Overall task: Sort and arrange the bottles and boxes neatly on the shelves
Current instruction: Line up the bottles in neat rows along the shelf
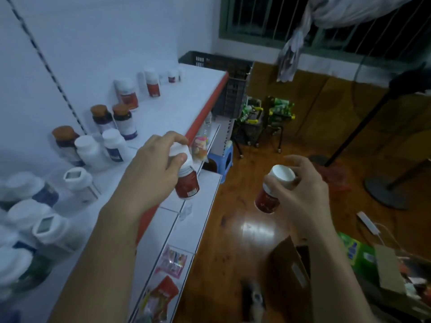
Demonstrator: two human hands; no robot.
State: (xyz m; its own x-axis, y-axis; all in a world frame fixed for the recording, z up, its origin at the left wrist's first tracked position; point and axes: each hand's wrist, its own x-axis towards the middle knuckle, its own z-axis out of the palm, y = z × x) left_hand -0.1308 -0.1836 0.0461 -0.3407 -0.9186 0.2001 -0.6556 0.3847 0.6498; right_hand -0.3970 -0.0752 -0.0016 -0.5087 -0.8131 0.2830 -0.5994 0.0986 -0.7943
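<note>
My left hand [155, 163] grips a white-capped bottle with a red label [187, 183] by its cap, over the red front edge of the white shelf [179, 101]. My right hand [303, 190] holds a second red-labelled bottle [268, 199] by its white cap, out over the wooden floor. On the shelf stand more red-labelled bottles [128, 95], brown-capped bottles [123, 120] and white bottles [89, 151] along the back wall. Several blurred white bottles [46, 229] crowd the near left.
A lower shelf [198, 229] with snack packets [171, 261] juts out below. An open cardboard box [291, 269] sits on the floor at lower right. A dark crate [224, 66], a blue stool [221, 157], small carts and a fan stand [382, 190] lie beyond.
</note>
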